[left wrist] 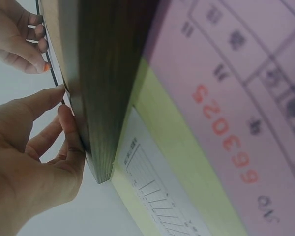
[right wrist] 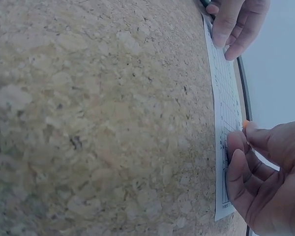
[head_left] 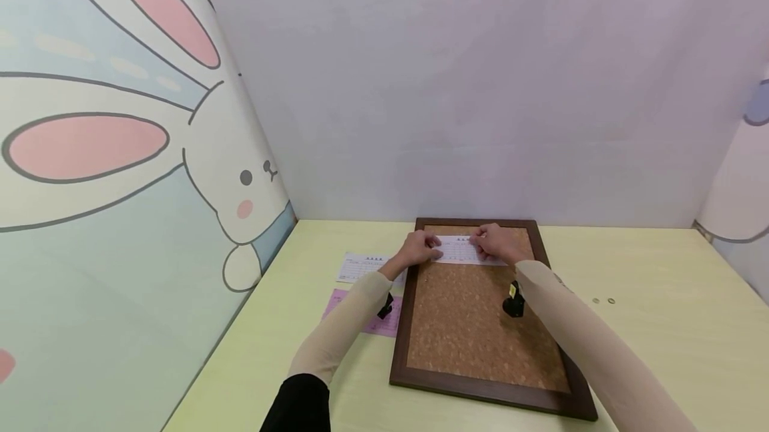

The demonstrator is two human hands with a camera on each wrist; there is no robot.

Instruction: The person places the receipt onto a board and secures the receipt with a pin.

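Pinching a small orange piece (right wrist: 246, 124), likely a pin, at the far edge of the white slip (head_left: 456, 252), the right hand (head_left: 501, 244) seems poised to fasten it to the corkboard (head_left: 474, 325) beneath, probably needing a firm push, while the left hand (head_left: 417, 250), thumb and fingers slightly parted, touches its left end.

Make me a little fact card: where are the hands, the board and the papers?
Board: cork, dark frame, on the yellow table
Board paper: white, printed, near the far end
Left hand: touches the paper's left end
Right hand: pinches something small and orange by the paper's far edge
Left of board: white sheet, pink sheet
Right of board: two tiny ring shapes
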